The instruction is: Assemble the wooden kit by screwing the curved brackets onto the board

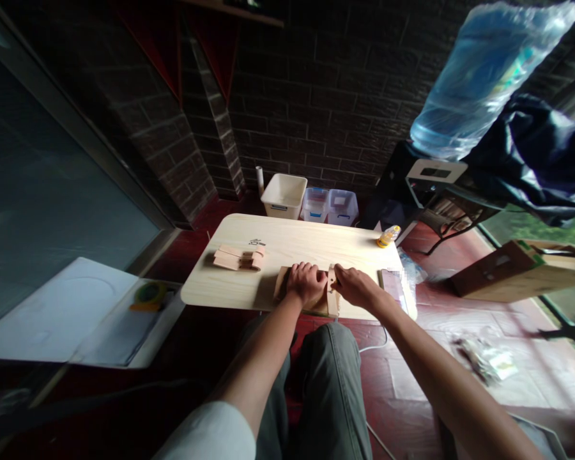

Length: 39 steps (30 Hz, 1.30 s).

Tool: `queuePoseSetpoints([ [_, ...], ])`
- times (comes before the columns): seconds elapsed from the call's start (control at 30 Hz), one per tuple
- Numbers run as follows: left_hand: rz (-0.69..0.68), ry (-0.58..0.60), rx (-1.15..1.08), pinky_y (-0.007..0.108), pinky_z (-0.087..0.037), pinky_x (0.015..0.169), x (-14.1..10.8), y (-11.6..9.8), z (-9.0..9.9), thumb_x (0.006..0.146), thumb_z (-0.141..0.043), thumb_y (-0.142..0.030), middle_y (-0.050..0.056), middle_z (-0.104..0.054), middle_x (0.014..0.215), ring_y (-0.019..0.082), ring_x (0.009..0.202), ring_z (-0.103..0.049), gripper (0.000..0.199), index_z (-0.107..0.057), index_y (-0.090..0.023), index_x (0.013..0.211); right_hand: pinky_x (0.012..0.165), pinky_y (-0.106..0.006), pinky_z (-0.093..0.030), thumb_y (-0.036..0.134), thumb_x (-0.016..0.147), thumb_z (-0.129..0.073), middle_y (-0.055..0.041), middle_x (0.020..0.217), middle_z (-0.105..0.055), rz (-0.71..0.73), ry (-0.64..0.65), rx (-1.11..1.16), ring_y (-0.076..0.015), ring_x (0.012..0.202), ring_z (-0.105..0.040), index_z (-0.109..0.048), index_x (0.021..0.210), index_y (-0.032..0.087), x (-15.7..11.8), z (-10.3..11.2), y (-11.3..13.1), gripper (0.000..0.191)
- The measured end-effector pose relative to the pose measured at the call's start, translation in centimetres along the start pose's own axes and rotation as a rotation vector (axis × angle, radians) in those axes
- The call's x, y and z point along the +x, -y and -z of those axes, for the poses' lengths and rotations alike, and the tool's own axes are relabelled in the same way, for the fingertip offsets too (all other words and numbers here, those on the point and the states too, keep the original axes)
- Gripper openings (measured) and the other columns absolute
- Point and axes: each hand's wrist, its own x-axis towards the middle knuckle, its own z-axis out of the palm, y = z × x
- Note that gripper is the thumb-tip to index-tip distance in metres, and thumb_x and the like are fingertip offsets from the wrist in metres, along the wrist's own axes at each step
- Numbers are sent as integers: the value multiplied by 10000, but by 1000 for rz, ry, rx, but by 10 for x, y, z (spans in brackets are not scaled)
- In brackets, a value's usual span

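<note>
In front of me on the table (pixel 297 233), a wooden piece (pixel 282 284) with a darker middle lies near the front edge. My left hand (pixel 307 281) is closed over its top, holding it down. At its right end stands a light wooden strip with holes (pixel 333 297). My right hand (pixel 357 285) is closed against this strip, and what its fingertips pinch is hidden. Several flat wooden parts (pixel 239 257) lie stacked to the left. Small dark metal bits (pixel 257 242) rest just behind that stack.
A yellow-capped bottle (pixel 388 236) stands at the back right corner, and a flat device (pixel 393 285) lies at the right edge. Plastic bins (pixel 284 191) sit behind the table. On the right are a cardboard box (pixel 498 271) and a wrapped water jug (pixel 479 83). An open white case (pixel 62 313) is at left.
</note>
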Motion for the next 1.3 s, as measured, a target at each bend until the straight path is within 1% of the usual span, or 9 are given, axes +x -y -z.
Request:
queuePoseSetpoints([
  [0.13,-2,-2,-7,451,-353,992,-1,0,0,909,-546,-371,109,-702,953,286,1005,-582,204,-655,-223,820,706,-300,-454,297,1015,-513,-170,1057,-733,14,-2,-13,-274,977,-719,-483,1289,145,0,4,1,315],
  [0.3,1,1,-16,453,-353,992,-1,1,0,908,-551,-376,110,-699,955,287,1008,-582,201,-654,-223,827,713,-299,-452,247,1010,-516,-150,1035,-741,56,-17,-25,-273,983,-719,-534,1253,178,-3,9,1,253],
  [0.53,4,-1,-3,459,-351,1001,0,1,-2,895,-563,-356,103,-700,952,286,1011,-586,181,-657,-227,810,712,-308,-470,360,1024,-491,-164,1054,-735,-59,-11,-32,-286,987,-722,-543,1243,172,-2,9,3,293],
  [0.6,6,-6,-8,462,-350,999,0,1,-2,896,-562,-359,102,-699,945,286,1003,-586,187,-654,-227,801,712,-315,-475,354,1032,-458,-169,1062,-733,-43,-6,-33,-293,992,-721,-516,1278,160,-2,8,5,318],
  [0.7,-4,-13,-2,465,-351,992,0,0,-1,907,-550,-374,103,-697,935,287,987,-587,210,-648,-227,794,731,-333,-486,280,1028,-424,-172,1082,-729,12,-6,-27,-297,997,-717,-454,1337,136,-3,5,6,342],
  [0.83,-6,-12,-7,464,-349,998,0,-1,1,912,-549,-380,108,-696,942,290,994,-585,214,-649,-226,803,791,-330,-490,194,1003,-427,-180,1171,-705,83,-21,-16,-279,1039,-703,-455,1313,123,-2,4,3,319],
  [1.0,0,10,4,456,-354,999,0,-1,2,915,-549,-385,105,-701,966,286,1010,-579,209,-648,-227,820,747,-326,-488,261,1018,-450,-172,1071,-727,58,-26,-54,-293,987,-717,-499,1253,126,1,4,-3,275],
  [1.1,10,19,10,453,-353,1002,0,-1,1,914,-549,-376,103,-704,966,283,1010,-579,206,-645,-226,811,767,-337,-489,303,1032,-427,-187,1074,-724,29,-28,-71,-299,993,-715,-502,1260,118,2,1,-4,303],
  [1.3,13,36,18,452,-343,1013,1,-2,2,915,-551,-385,97,-704,983,282,1034,-574,204,-654,-228,836,833,-312,-482,193,996,-434,-167,1176,-704,115,-39,14,-258,1063,-688,-462,1291,120,2,-3,-5,305],
])
